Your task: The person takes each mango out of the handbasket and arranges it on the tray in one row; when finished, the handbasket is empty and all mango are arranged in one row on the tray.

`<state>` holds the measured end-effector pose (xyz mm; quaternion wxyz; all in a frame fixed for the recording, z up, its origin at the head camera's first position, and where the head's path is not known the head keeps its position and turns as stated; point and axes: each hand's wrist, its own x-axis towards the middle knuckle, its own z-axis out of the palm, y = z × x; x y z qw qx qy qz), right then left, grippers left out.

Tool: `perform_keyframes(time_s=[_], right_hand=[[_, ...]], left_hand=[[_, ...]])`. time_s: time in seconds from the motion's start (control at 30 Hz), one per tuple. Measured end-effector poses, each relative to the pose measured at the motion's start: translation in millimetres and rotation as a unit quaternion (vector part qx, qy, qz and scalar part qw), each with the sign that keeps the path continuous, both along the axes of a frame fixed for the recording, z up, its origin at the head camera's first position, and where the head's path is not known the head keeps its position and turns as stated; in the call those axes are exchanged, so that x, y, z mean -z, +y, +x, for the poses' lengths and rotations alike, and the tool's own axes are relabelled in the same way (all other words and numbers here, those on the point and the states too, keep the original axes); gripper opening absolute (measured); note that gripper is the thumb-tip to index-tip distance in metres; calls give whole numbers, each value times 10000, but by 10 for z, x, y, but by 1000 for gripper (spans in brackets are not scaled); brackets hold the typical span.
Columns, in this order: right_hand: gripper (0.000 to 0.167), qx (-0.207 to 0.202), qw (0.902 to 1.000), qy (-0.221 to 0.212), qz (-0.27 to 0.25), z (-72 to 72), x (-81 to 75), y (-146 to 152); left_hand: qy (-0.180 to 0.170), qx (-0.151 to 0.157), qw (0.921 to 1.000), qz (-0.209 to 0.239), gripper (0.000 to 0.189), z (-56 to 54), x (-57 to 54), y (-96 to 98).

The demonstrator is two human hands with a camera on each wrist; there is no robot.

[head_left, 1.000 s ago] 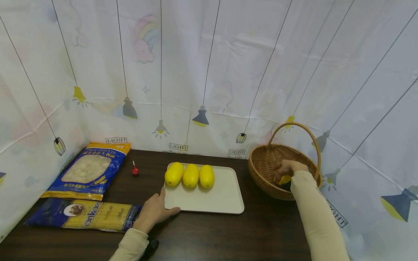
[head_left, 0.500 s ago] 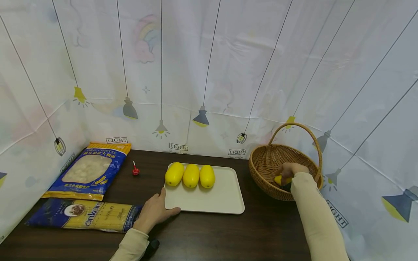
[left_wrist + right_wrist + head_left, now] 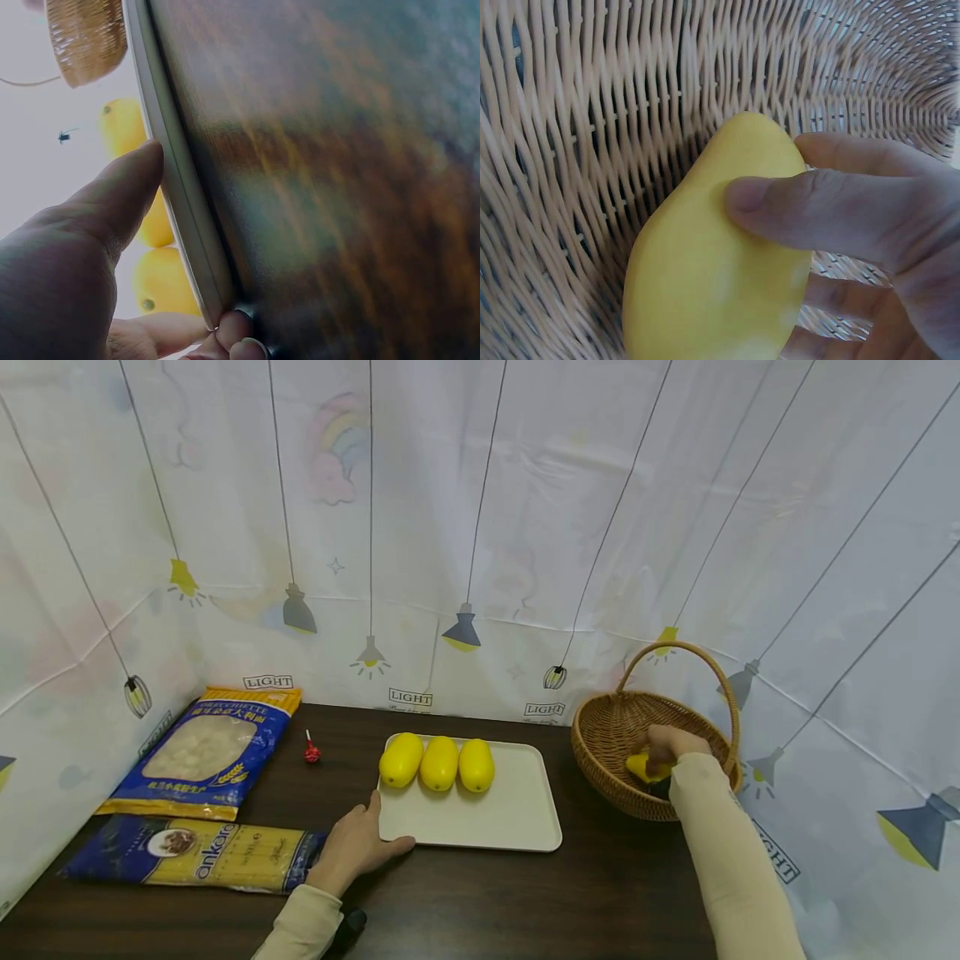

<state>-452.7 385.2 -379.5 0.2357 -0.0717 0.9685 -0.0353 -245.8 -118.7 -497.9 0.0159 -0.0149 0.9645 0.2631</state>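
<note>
Inside the wicker basket (image 3: 611,727) my right hand (image 3: 678,743) grips a yellow mango (image 3: 705,262). Its thumb presses the mango's side, and other fingers reach behind in the right wrist view. The cream tray (image 3: 502,820) lies flat, bearing three smooth yellow oval fruits (image 3: 438,765) in a row along its back left. My left hand (image 3: 352,843) rests at the tray's front left corner, its thumb (image 3: 124,184) stretched along the front rim. Below that corner, some left fingertips touch the tray edge.
A blue bag of orecchiette (image 3: 202,747) lies at the back left, with a packet of spaghetti (image 3: 217,856) before it. Between bag and tray is a red lollipop (image 3: 311,752). The basket's arched handle (image 3: 697,652) rises beside my right arm. A printed curtain (image 3: 450,527) backs the dark table.
My right hand shifts slightly inside the basket, and more of the mango shows to the left of its fingers. The left hand, the tray and its fruits stay put.
</note>
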Motion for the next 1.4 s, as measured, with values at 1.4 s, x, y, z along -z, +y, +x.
perform_keyframes(time_s=[1.4], right_hand=[[59, -1019, 9710, 2024, -768, -6, -437, -422]], left_hand=[[-25, 50, 10000, -25, 108, 20, -17, 12]])
